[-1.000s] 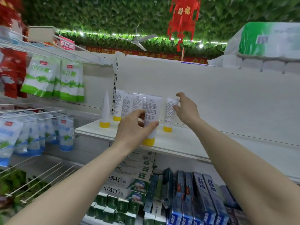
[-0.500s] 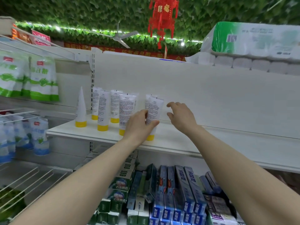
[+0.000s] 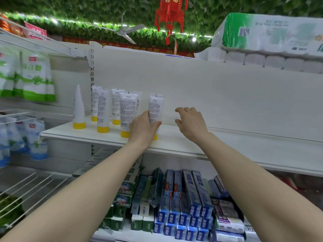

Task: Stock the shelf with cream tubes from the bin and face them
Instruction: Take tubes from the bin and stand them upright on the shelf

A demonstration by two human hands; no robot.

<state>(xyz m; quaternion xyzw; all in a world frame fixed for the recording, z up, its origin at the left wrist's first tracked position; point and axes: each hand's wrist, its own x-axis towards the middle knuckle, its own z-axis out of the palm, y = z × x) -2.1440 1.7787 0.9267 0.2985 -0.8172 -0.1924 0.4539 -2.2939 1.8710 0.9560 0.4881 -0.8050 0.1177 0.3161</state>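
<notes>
Several white cream tubes with yellow caps stand cap-down on the white shelf (image 3: pixel 236 145). My left hand (image 3: pixel 143 128) grips the rightmost cream tube (image 3: pixel 155 109) near its lower half, with the tube upright on the shelf. Just left of it stands another tube (image 3: pixel 126 114), then more tubes (image 3: pixel 103 112) and one turned edge-on (image 3: pixel 78 109) at the far left. My right hand (image 3: pixel 190 121) hovers to the right of the held tube, fingers spread, touching nothing. No bin shows in view.
Toothpaste boxes (image 3: pixel 190 198) fill the shelf below. Hanging green-and-white pouches (image 3: pixel 36 77) and blue pouches (image 3: pixel 33 137) are at the left. Toilet paper packs (image 3: pixel 269 41) sit on top at the right. The white shelf stretches bare to the right of my hands.
My left hand set the tube down at the right end of the row and still grips it. My right hand came off a tube and drew back to the right, open.
</notes>
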